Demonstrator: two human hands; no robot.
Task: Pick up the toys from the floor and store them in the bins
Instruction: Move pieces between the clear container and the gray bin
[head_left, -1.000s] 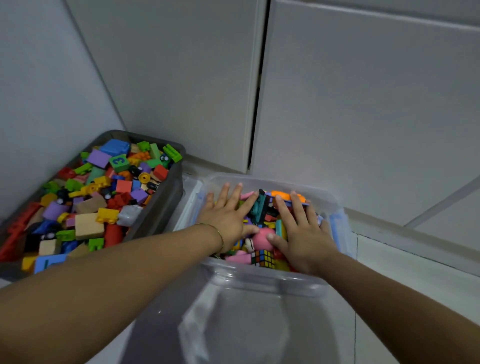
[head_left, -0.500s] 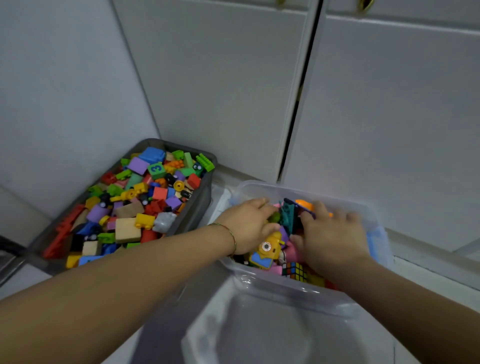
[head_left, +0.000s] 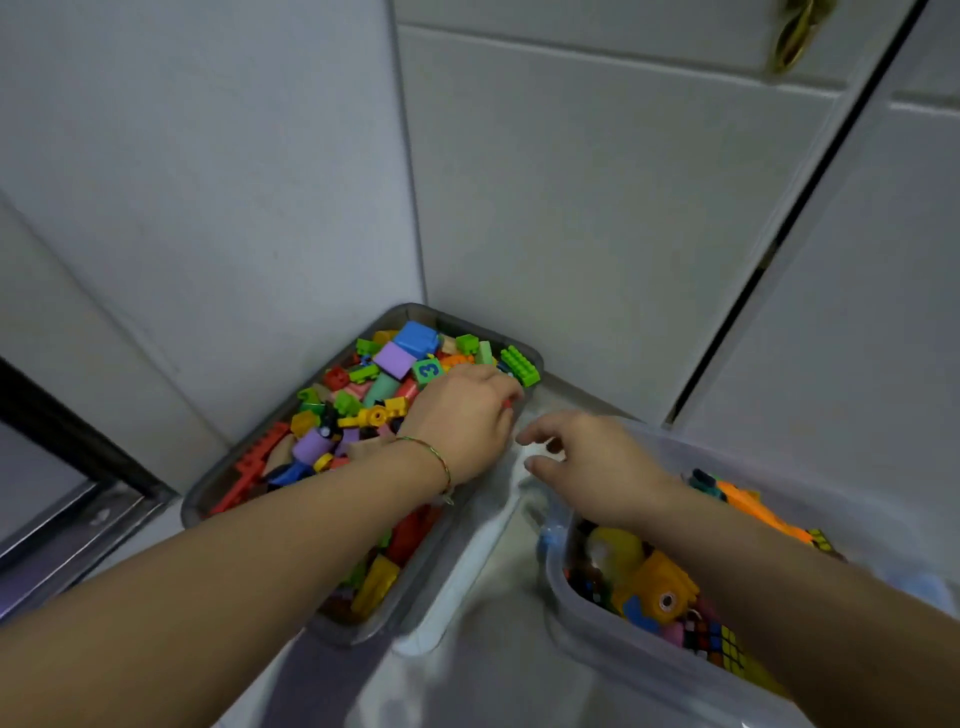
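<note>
I'm watching the left hand (head_left: 462, 415) curling over the blocks (head_left: 395, 358) filling the grey bin (head_left: 200, 499), something red at its fingertips; whether it's gripping, I cannot tell. The right hand (head_left: 587, 457) is hovering loose and empty beside the clear bin (head_left: 587, 618) of toys

Left bin (head_left: 343, 630) full of blocks (head_left: 363, 395); left-hand fingers (head_left: 496, 387) over its far right corner. Just right of them, right-hand fingers (head_left: 540, 434) over gap between bins. Right bin (head_left: 582, 613), toys (head_left: 660, 587) inside, right of and nearer than those fingers. Cabinet doors (head_left: 597, 234) behind all.
</note>
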